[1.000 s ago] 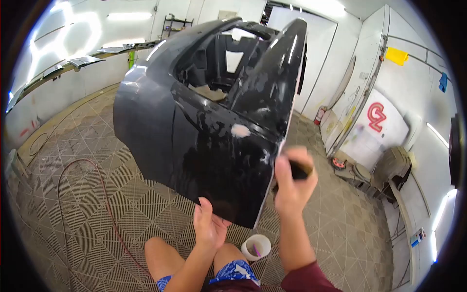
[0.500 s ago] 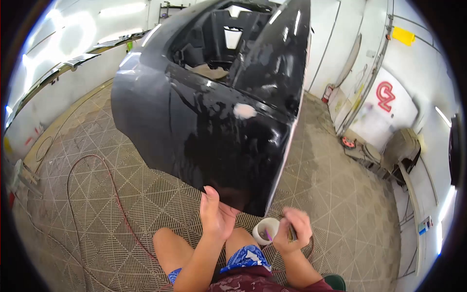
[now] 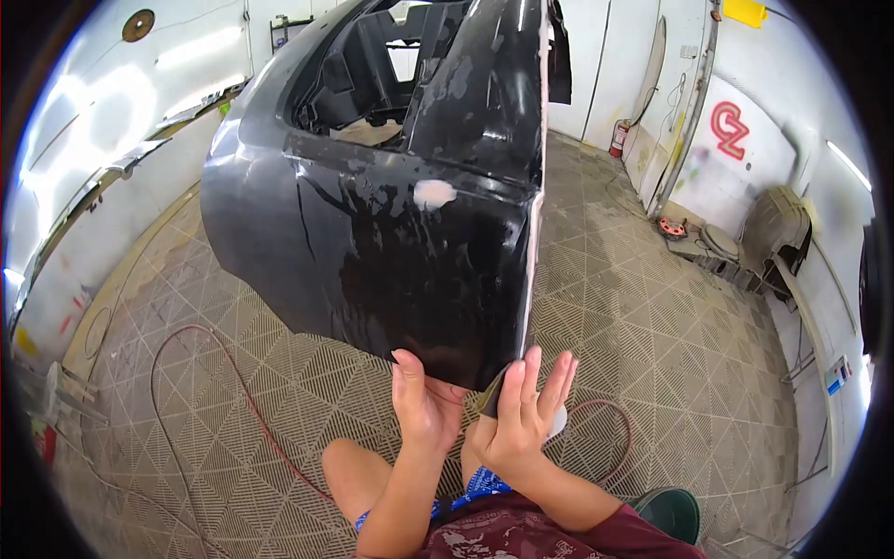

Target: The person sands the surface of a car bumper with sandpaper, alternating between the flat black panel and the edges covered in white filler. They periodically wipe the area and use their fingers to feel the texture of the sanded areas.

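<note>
A large black car body panel, wet in places, fills the middle of the view, with a pale pink patch on its face. My left hand is wrapped round its bottom edge, thumb on the front and fingers partly behind. At the lower right corner my right hand presses a thin dark sheet against the panel's edge, its fingers pointing up. Most of that sheet is hidden by the hand. A white cup shows only in part behind my right hand.
A red hose loops over the patterned floor. Beside my right arm is a dark green bucket. A fire extinguisher stands by the back wall, and a red reel lies at the right.
My right hand has moved up and left from beside the white cup to the panel's lower corner, its fingers straightened. The view has shifted, and the cup is now mostly covered.
</note>
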### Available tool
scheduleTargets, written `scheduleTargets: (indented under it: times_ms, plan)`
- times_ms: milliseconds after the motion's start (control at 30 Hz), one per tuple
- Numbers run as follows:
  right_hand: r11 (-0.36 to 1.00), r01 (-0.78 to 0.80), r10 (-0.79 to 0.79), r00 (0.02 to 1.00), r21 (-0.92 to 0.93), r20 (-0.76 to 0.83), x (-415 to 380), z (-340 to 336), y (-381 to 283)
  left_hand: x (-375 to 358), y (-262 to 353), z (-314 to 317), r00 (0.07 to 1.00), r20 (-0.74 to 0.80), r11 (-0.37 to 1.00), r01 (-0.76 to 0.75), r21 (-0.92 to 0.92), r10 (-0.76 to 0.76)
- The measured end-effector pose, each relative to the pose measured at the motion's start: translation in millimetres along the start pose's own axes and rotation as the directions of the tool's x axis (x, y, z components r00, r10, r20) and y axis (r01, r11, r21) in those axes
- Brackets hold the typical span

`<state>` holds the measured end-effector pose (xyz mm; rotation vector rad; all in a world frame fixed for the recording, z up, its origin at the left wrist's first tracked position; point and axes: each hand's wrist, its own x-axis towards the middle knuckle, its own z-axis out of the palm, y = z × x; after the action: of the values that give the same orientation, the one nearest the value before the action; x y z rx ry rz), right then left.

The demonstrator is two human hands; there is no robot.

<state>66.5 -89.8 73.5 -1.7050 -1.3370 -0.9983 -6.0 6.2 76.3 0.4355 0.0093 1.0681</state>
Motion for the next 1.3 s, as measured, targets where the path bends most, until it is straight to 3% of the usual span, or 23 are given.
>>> scheduleTargets:
  times_ms: [300, 433, 533, 600, 667, 767, 833, 933, 1067, 1100, 1167, 1233, 1300]
  plan:
    - [1.000, -0.020, 0.020, 0.998, 0.002, 0.062, -20.6, -5.0, -4.3, -1.0, 1.3, -12.7, 0.997, 0.064, 0.999, 0.030, 0.029, -0.032]
    - [0.999, 0.036, -0.034, 0.999, -0.039, 0.042, 99.4, -28.2, -13.7, 4.3, -10.1, -14.4, 1.000, -0.025, 1.000, 0.000, 0.001, 0.000]
    - [0.999, 0.046, -0.045, 0.998, -0.022, 0.036, 124.7, -36.0, -13.7, 2.9, -6.9, 2.0, 0.999, -0.050, 0.999, -0.022, -0.037, 0.020]
    - [1.000, 0.012, -0.012, 1.000, -0.006, 0.020, 91.4, -27.6, -13.3, 0.4, -3.2, -9.3, 0.999, 0.047, 0.998, 0.008, 0.065, -0.011]
    - [1.000, -0.018, 0.018, 1.000, 0.008, -0.003, 75.0, -21.0, -12.5, 0.9, -1.3, -1.6, 0.997, 0.081, 0.999, -0.012, 0.046, 0.008]
    - [1.000, 0.005, -0.006, 0.998, -0.020, -0.055, 89.5, -22.1, -11.0, 4.3, -5.9, -4.6, 0.997, 0.065, 0.998, -0.034, 0.050, 0.031]
    - [0.999, 0.035, -0.035, 0.999, 0.037, -0.011, 140.4, -40.2, -10.1, 2.0, -7.5, 1.7, 1.000, -0.014, 1.000, -0.018, 0.012, 0.018]
    - [0.994, 0.060, -0.062, 0.998, 0.089, 0.017, 165.7, -48.9, -5.1, -2.2, -4.8, 6.5, 1.000, 0.002, 1.000, 0.022, 0.011, -0.022]
    - [0.960, -0.022, 0.028, 0.999, 0.279, -0.017, 123.8, -31.2, 3.6, -2.2, -4.1, 3.9, 1.000, 0.027, 0.998, 0.005, 0.068, -0.007]
    - [0.960, -0.012, 0.020, 0.999, 0.278, -0.026, 127.8, -30.2, 8.2, -1.9, -5.5, 4.0, 0.998, 0.059, 0.991, 0.002, 0.136, -0.010]
    - [0.958, 0.035, -0.033, 0.999, 0.286, -0.013, 148.0, -37.0, 16.9, 1.2, -5.8, 5.9, 0.995, 0.090, 0.996, 0.034, 0.086, -0.042]
    - [0.961, 0.048, -0.056, 0.998, 0.272, 0.021, 179.8, -44.1, 26.2, -1.5, -8.4, 13.1, 0.997, -0.067, 0.999, -0.042, -0.024, 0.040]
    - [0.974, 0.158, -0.156, 0.987, 0.163, -0.021, 197.9, -46.8, 35.7, -2.3, -7.0, 1.5, 0.999, -0.039, 0.999, -0.037, 0.001, 0.037]
